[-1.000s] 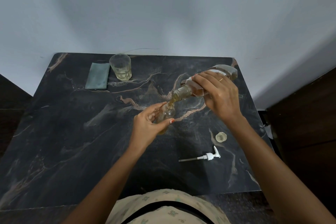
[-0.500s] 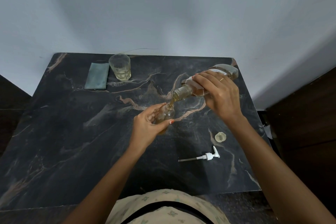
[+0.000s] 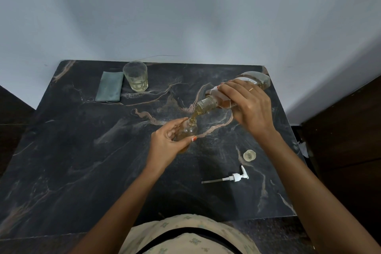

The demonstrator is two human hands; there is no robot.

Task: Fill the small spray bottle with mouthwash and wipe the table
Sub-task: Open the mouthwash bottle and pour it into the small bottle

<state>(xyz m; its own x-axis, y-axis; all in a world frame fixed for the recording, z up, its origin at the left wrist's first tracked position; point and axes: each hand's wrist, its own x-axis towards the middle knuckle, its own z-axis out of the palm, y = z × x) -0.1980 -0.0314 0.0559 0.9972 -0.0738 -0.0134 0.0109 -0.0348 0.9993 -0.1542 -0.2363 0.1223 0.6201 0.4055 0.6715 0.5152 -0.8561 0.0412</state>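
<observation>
The small clear plastic spray bottle (image 3: 188,131), uncapped and partly filled with amber liquid, was held near the centre of the dark marble-patterned surface (image 3: 72,150). It was gripped by the left hand (image 3: 167,144), with fingers and thumb wrapped closed around its body. Whether its base touched the surface could not be told.

The large clear mouthwash bottle (image 3: 237,93), containing amber liquid, was held by the right hand (image 3: 250,105), whose fingers were closed around its body. This bottle was tilted with its open neck pointed toward 7 o'clock, just above the mouth of the small bottle. A thin amber stream (image 3: 193,118) was seen passing from the neck into the small bottle.

At 10 o'clock from the small bottle, near the far edge, a clear faceted drinking glass (image 3: 135,76) stood upright with a little pale liquid in it. A folded grey-green cloth (image 3: 109,86) lay flat just beside the glass, at its 9 o'clock.

At 4 o'clock from the small bottle, a small round translucent cap (image 3: 249,155) rested on the surface. Near it, at its 7 o'clock, a white spray pump head with dip tube (image 3: 235,177) lay on its side.
</observation>
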